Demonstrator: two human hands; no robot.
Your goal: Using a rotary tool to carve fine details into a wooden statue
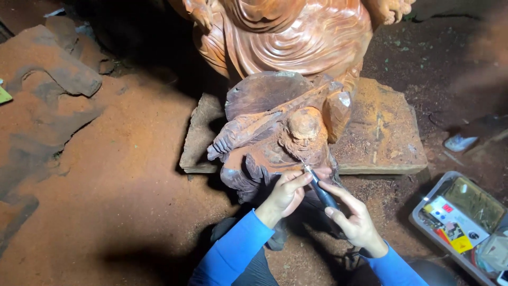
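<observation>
Small wood carving [280, 140]: a reddish figure with a rounded head, standing just in front of the large carved statue [296, 37] and touching its base. Rotary tool [319, 188], slim and dark, its tip on the small carving just below the head. Right hand [353, 217] clenched round the tool's body like a pen. Left hand [286, 193] rests against the carving's lower front, fingers steadying the tool near its tip. Both sleeves blue. Flat stone slab [386, 132] beside the statue's base, to the right. Grey tray [460, 222] of packets well right of the carving. Ground covered in red dust.
</observation>
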